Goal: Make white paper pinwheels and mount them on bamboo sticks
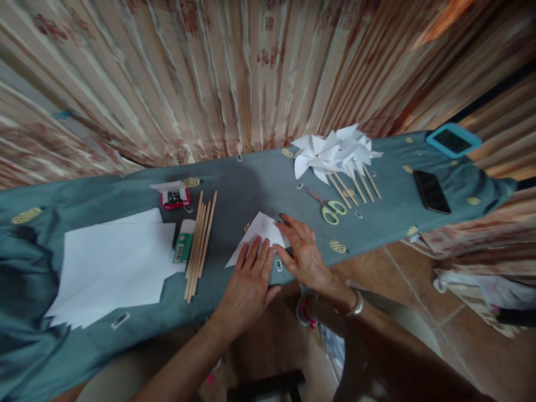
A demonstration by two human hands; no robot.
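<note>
a gathered curtain [234, 84] in beige and red-brown stripes, with reddish printed motifs, spans the far side and shows an orange glow [444, 22] at upper right. before it runs a long, narrow surface draped in grey-green cloth [259, 184] with yellow pineapple prints, rumpled at the left end. the floor [402, 273] is brown tile with pale joints; lighting is subdued.

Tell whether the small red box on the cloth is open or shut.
Open: the red box has its pale flap folded back, showing dark contents inside.
</note>
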